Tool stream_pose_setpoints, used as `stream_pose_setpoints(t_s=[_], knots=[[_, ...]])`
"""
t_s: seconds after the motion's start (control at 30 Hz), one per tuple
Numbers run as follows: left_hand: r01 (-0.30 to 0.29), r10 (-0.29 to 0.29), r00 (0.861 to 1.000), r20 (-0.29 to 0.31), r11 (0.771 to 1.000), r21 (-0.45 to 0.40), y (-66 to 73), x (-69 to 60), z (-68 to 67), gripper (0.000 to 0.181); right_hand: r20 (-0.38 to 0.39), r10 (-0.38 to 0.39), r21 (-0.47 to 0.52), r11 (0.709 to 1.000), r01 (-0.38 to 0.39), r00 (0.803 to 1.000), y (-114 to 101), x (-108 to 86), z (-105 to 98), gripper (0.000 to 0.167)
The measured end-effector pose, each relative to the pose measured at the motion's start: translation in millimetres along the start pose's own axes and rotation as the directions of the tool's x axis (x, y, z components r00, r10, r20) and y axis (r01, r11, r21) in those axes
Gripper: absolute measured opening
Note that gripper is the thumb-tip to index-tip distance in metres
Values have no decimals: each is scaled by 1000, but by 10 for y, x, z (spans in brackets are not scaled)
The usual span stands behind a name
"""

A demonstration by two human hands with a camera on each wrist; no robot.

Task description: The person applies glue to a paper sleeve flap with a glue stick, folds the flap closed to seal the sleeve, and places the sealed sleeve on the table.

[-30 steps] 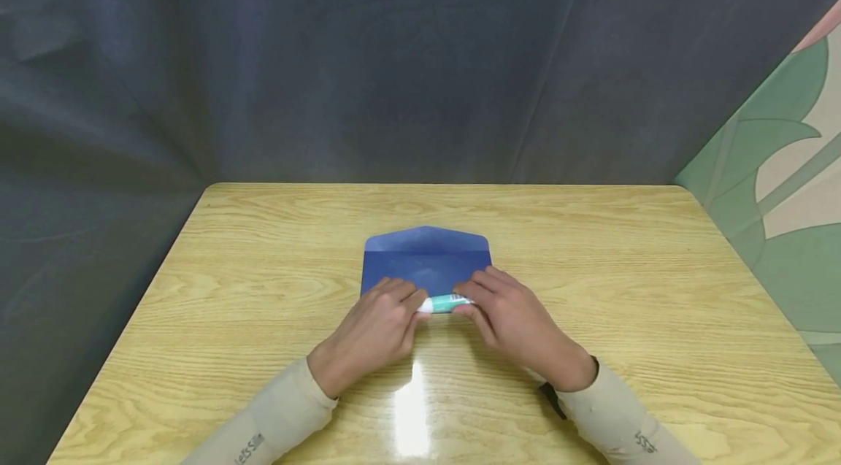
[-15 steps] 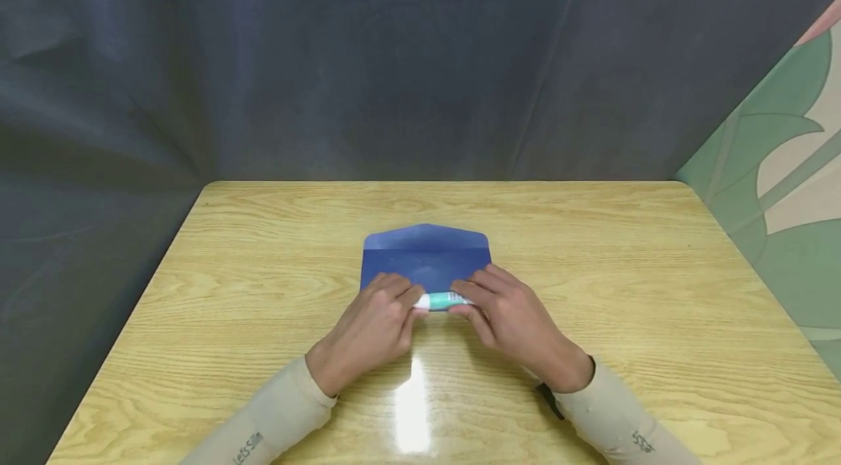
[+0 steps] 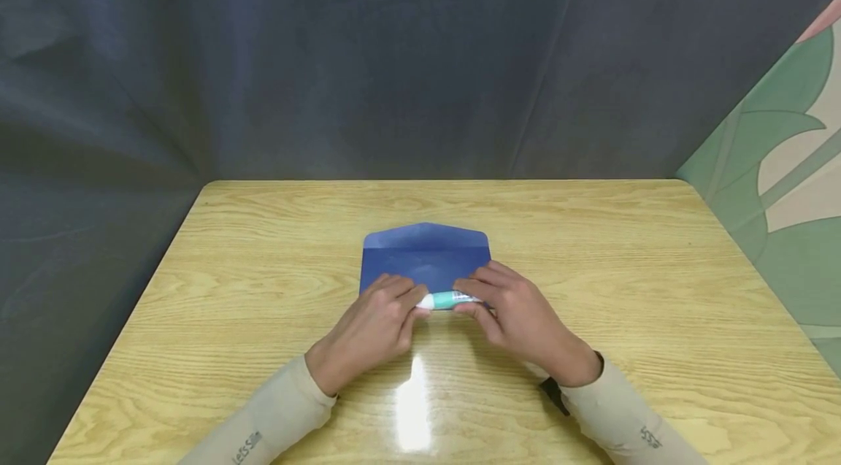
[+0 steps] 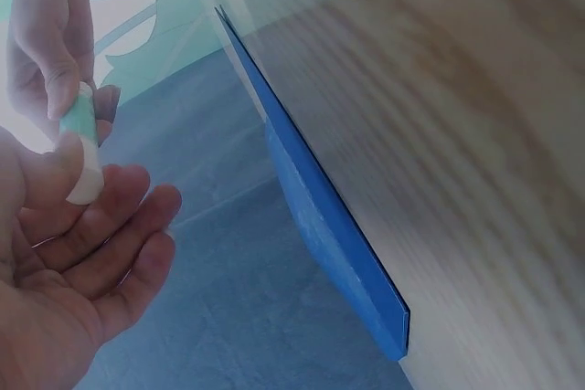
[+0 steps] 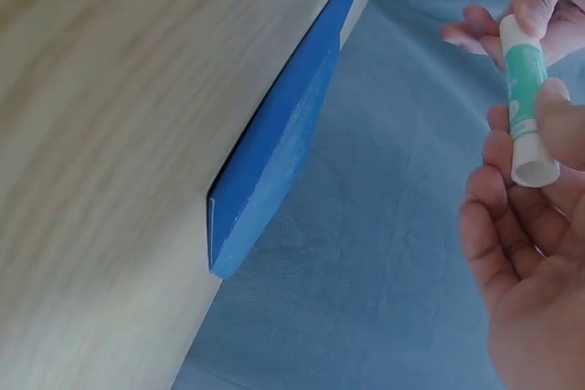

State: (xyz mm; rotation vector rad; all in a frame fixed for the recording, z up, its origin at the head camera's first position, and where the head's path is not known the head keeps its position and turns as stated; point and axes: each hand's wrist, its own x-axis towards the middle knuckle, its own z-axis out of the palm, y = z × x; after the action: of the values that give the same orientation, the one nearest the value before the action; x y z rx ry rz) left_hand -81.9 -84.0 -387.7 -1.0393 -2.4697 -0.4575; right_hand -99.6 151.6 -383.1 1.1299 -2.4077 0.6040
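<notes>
Landmark: the dark blue rectangular paper envelope [image 3: 427, 268], flat on the pale yellow wood-grain table [image 3: 276, 246], its pointed flap [image 3: 425, 236] unfolded on the side away from the person.

Task item: 1 green-and-white cylindrical glue stick [image 3: 445, 300], held lengthwise along the envelope's near edge. Wrist views put it raised above the tabletop, apart from the envelope.

Hands: 2, on the glue stick. Left hand [image 3: 374, 319], at the envelope's near left corner, pinches the white end between thumb and index finger; its other fingers are loosely bent. Right hand [image 3: 522, 315], at the near right corner, pinches the opposite end of the tube, thumb against fingers. The middle of the tube shows between the 2 grips.

Edges: the hands cover the envelope's 2 near corners in the head view; both far corners show, rounded. A strip of wood separates the flap's tip from the table's straight far edge. Room: wide wood surface runs left and right of the envelope out to the table's slanting side edges.

Surroundings: dark grey-blue cloth [image 3: 394, 63] beyond the envelope and to its left; green leaf-patterned panel [image 3: 795, 268] well to its right.
</notes>
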Motion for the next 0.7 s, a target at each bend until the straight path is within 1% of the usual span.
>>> stream_pose_setpoints(t_s=[0.2,0.43,0.6,0.7], knots=[[7,-7,1000,-10,1000,8,8,-2,-7,14,12,37,14,999,-37,999,-27,9,-7,24],[10,-10,1000,-7,1000,5,12,4,-20,15,18,49,25,998,-50,999,-45,9,-12,22],[-8,8,1000,-21,1000,-2,4,14,-23,15,21,34,46,998,-35,999,-7,9,-22,23],[-25,25,999,-32,1000,-2,0,17,-23,15,36,37,67,997,-39,999,15,5,-39,24]])
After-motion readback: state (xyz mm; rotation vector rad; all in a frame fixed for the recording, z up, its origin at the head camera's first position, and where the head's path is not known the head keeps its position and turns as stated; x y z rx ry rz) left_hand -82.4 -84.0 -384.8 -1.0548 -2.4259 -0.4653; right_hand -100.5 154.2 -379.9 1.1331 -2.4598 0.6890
